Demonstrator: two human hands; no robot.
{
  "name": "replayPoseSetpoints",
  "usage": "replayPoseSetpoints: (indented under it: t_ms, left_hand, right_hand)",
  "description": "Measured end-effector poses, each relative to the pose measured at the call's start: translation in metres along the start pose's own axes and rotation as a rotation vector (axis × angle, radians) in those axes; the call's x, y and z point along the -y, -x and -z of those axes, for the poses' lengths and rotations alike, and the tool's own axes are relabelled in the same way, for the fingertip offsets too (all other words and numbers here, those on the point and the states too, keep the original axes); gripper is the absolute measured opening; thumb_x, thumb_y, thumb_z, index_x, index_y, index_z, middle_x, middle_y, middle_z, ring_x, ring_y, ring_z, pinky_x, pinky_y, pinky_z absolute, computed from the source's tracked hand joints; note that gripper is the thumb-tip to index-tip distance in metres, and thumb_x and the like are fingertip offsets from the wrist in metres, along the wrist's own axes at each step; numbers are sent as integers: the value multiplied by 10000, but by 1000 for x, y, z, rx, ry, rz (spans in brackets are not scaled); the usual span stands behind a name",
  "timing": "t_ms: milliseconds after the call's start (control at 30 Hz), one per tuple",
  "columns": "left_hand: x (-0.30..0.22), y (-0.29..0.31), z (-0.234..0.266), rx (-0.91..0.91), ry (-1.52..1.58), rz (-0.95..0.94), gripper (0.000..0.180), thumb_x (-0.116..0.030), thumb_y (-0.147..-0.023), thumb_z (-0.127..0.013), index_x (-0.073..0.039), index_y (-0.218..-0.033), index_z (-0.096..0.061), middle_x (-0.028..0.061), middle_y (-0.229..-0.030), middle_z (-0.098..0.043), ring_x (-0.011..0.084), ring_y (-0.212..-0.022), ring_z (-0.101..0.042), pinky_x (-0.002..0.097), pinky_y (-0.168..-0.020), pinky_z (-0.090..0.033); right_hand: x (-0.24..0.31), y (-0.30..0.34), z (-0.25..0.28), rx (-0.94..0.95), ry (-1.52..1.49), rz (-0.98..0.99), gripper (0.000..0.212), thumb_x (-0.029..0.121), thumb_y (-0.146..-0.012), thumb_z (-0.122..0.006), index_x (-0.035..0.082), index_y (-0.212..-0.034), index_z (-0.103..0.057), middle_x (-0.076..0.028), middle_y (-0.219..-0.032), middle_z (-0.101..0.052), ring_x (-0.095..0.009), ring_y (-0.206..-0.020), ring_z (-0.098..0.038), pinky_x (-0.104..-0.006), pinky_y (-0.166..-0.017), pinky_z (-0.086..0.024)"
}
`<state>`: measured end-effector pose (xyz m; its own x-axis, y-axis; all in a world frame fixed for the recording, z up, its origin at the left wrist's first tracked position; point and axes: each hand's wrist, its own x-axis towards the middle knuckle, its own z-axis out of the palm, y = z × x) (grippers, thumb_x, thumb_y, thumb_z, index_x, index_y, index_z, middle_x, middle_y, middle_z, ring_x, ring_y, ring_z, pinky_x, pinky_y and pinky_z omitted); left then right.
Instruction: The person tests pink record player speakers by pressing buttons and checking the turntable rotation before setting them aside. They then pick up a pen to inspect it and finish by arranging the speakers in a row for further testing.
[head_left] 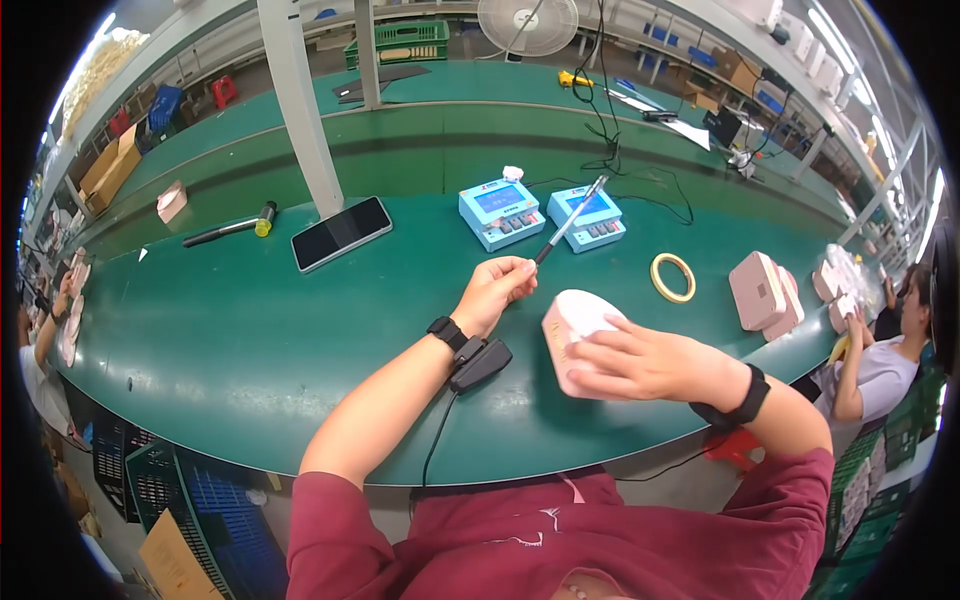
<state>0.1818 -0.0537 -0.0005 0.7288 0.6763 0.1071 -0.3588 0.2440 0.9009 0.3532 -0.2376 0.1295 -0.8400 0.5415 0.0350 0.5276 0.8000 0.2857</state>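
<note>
In the middle of the bench, my left hand (495, 292) pinches a slim dark-and-silver pen-shaped tool (571, 219). Its far end points up and to the right, crossing in front of one of two blue boxes with screens and buttons, the right-hand one (601, 233). The other blue box (501, 213) stands just left of it. My right hand (650, 362) is closed over a pale pink, rounded case (560, 335) with a white top face, tilted above the green bench top. The fingers cover much of the case's right side.
A phone (342, 234) lies by the post (300, 110), with a dark-handled tool (232, 229) to its left. Right of the case are a tape roll (673, 278) and pink cases (760, 291). Other people (880, 350) sit at both bench ends. A cable (437, 440) trails from my left wrist.
</note>
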Motion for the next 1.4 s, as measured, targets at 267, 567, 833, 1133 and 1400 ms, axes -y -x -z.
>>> replayPoseSetpoints:
  t_ms: [267, 567, 833, 1133, 1400]
  left_hand:
    - [-5, 4, 3, -84, 81, -24, 168, -223, -940, -571, -70, -881, -608, -12, -796, -601, 67, -723, -548, 199, -693, -446]
    - [-2, 5, 1, -124, 42, -63, 152, -207, -930, -587, -57, -916, -605, -4, -810, -608, 68, -729, -547, 214, -708, -450]
    - [-5, 7, -5, -130, 17, -45, 167, -201, -919, -607, -35, -932, -610, 9, -817, -617, 70, -745, -554, 214, -713, -442]
    - [-7, 9, -6, -149, -65, -11, 139, -162, -916, -592, -24, -928, -577, 15, -816, -596, 78, -752, -532, 224, -717, -417]
    - [-12, 9, -6, -149, -101, 24, 130, -143, -918, -577, -15, -937, -565, 22, -825, -593, 83, -765, -532, 232, -733, -418]
  right_hand:
    - [-31, -14, -44, -60, 174, 288, 521, 115, -743, -628, 143, -1235, -461, -87, -1308, -463, -241, -1195, -475, -441, -1045, -393]
    - [-8, -29, -65, -275, -364, -41, 469, 203, -708, -707, 62, -1138, -587, -75, -1141, -565, -250, -1093, -544, -459, -1023, -413]
    - [-16, -21, -81, -484, -353, -134, 349, 177, -712, -757, 60, -1027, -663, -65, -972, -644, -228, -978, -614, -468, -956, -455]
    - [-3, -16, -69, -385, -367, -207, 259, 89, -742, -623, 8, -986, -656, -100, -1024, -648, -208, -1039, -599, -407, -1013, -435]
    - [-7, -8, -70, -286, -308, -200, 305, 102, -775, -607, 29, -1068, -643, -83, -1091, -638, -190, -1093, -585, -377, -997, -436]
